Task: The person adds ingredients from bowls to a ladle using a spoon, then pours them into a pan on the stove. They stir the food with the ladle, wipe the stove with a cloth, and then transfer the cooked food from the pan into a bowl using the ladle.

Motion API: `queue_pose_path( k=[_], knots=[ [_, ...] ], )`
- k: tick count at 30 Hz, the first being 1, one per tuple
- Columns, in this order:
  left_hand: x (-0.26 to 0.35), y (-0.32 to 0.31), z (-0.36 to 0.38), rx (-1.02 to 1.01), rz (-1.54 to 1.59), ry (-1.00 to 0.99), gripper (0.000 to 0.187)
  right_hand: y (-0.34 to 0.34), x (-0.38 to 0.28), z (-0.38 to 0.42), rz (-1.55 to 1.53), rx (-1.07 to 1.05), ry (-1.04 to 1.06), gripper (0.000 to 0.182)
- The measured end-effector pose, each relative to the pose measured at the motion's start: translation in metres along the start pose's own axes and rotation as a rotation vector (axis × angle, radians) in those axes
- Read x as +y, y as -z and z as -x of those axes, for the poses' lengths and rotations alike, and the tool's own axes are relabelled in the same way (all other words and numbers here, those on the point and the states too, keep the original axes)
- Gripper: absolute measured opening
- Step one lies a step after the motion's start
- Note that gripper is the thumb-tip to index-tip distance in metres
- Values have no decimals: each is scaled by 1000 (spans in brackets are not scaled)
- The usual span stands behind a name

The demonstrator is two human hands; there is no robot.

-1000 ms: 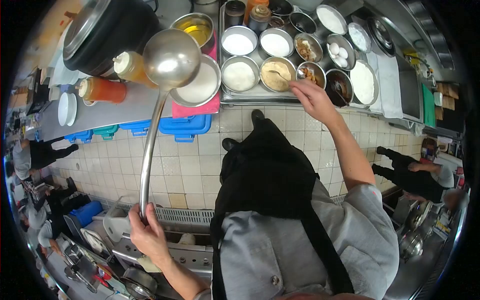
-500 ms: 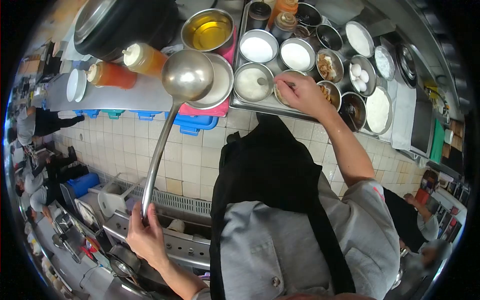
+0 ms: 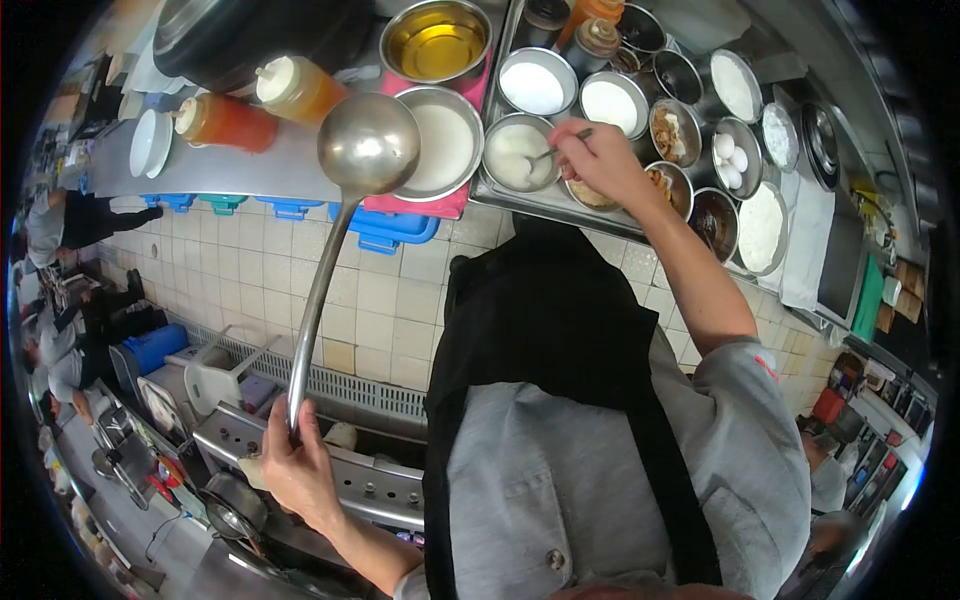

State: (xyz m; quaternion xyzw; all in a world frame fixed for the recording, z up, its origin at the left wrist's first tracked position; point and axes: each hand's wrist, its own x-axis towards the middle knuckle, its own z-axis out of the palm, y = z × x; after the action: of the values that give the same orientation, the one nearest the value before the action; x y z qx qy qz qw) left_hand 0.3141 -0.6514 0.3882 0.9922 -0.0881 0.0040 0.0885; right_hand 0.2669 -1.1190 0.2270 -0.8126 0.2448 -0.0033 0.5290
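Note:
My left hand point(image 3: 302, 482) is closed round the handle end of a long steel ladle point(image 3: 368, 145). The ladle's bowl is raised beside a metal bowl of milky white liquid point(image 3: 450, 150), partly overlapping its rim. My right hand point(image 3: 602, 165) pinches the handle of a small metal spoon point(image 3: 545, 155). The spoon's tip sits in a round steel container point(image 3: 488, 160) of cloudy white liquid at the tray's near left corner. Just under my right hand is another container, mostly covered, with something tan point(image 3: 592, 193) in it.
The metal tray point(image 3: 500, 200) carries several containers, including white powders point(image 3: 532, 85), eggs point(image 3: 733, 160) and dark sauce point(image 3: 715, 222). Left of it are a bowl of yellow oil point(image 3: 435, 45), squeeze bottles point(image 3: 235, 123) and a large black pot point(image 3: 260, 50). Other people stand far left and lower right.
My right hand has turned slightly, and the spoon's tip now reaches into the white liquid, where its handle shows more. The view has shifted; the ladle stays in my left hand.

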Motion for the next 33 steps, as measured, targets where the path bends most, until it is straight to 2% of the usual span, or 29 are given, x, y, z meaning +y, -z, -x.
queue_pose_path(
  k=[1, 5, 8, 10, 13, 16, 20, 22, 26, 28, 29, 31, 33],
  knots=[
    [1, 0, 0, -2, 11, -10, 31, 0, 7, 4, -170, 48, -28, 25],
    [3, 4, -2, -35, 30, 26, 31, 0, 7, 24, -209, 75, 73, 21],
    [3, 4, -6, 4, 20, -16, 30, -7, 3, 33, -189, 14, 139, 23],
    [1, 4, -8, -1, 21, -27, 30, -13, 2, 36, 159, -13, 383, 24],
    [-4, 4, -11, 0, 19, -52, 30, -7, 8, 39, 310, 50, 482, 25],
    [-11, 2, -10, 10, 22, -70, 30, 6, -9, 48, 279, 144, 423, 25],
    [-12, -1, -10, 15, 84, -83, 30, 11, -2, 34, 340, 163, 349, 23],
    [-8, 0, -10, -6, 81, -60, 30, 6, 11, 26, 558, 69, 553, 25],
    [-5, 1, -9, -5, 81, -59, 30, 12, -15, 32, 487, 36, 487, 26],
    [-7, 0, -8, 1, 90, -61, 30, 19, -22, 27, 573, 14, 315, 26],
    [-7, -1, -8, 9, 101, -68, 30, 19, -25, 22, 573, 14, 314, 26],
    [-7, 0, -7, -14, 99, -48, 31, 15, -32, 11, 651, -106, 226, 27],
    [-7, 0, -7, -36, 99, -27, 33, 9, -23, 4, 632, -89, 256, 26]
  ],
)
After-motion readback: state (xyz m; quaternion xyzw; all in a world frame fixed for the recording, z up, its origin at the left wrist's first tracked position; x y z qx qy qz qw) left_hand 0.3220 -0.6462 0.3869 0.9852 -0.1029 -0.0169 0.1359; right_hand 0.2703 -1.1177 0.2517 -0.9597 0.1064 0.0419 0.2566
